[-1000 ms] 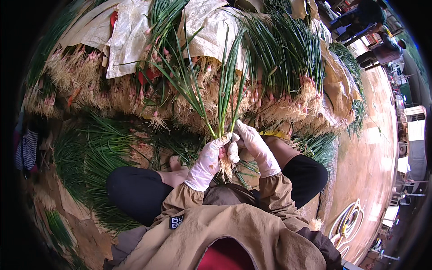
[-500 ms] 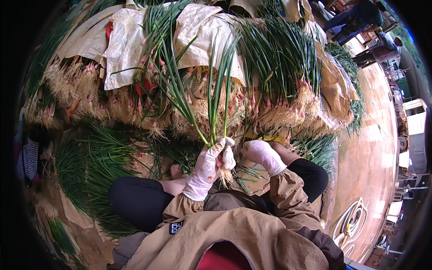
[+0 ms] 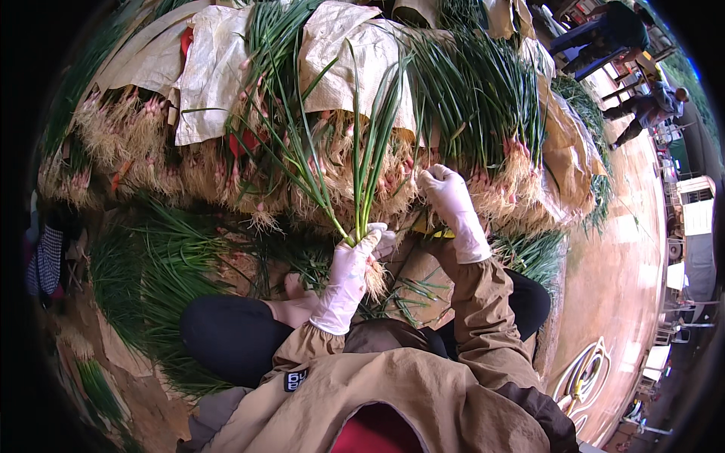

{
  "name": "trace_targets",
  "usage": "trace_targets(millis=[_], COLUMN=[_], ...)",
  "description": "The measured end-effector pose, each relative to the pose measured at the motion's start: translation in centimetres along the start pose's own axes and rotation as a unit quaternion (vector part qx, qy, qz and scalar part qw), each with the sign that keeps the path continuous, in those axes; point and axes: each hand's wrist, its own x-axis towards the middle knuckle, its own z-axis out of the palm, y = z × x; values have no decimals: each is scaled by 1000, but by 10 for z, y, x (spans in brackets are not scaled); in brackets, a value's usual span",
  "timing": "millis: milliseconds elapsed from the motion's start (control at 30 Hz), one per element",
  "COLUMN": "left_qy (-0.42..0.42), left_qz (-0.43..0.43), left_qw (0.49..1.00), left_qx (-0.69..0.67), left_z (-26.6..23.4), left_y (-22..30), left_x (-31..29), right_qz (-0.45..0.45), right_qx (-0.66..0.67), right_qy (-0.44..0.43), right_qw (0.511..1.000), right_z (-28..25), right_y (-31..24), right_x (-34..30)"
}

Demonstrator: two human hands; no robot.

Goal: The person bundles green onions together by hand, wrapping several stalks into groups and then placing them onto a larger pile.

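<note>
In my gloved left hand (image 3: pixel 349 268), closed round the stems, is a small bunch of green garlic (image 3: pixel 362 192). Its long leaves point away from me, and pale roots hang below the fingers. My gloved right hand (image 3: pixel 447 189) is raised beside the roots of the big heap, fingers curled together; what they hold, if anything, is hidden. Across the front lies the heap of green garlic (image 3: pixel 483 98), with pinkish bulbs and tangled roots toward me. Pale woven sacks (image 3: pixel 343 64) cover parts of it.
More green stalks (image 3: pixel 177 279) lie on the ground at my left, and loose leaf pieces (image 3: pixel 411 294) between my legs. A coiled hose (image 3: pixel 583 381) rests on the wet floor (image 3: pixel 604 249) at right. Two people (image 3: pixel 653 106) are at the far right.
My right hand has moved up and away from the bunch toward the heap's roots. My left hand keeps its hold on the green garlic, with its leaves slightly shifted.
</note>
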Motion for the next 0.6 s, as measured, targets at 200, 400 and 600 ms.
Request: trace_targets(millis=[200,400,600], left_qy=[-67,-62,70], left_qz=[-10,5,-67], left_qw=[996,996,994], left_qx=[-53,-67,43], left_z=[10,6,14], left_y=[-2,-4,-14], left_x=[-7,-7,-14], right_qz=[-69,-4,-193], right_qx=[-267,-69,-74], right_qy=[183,29,89], right_qw=[944,997,974], right_z=[14,-7,70], right_y=[-9,-5,18], right_x=[43,37,-80])
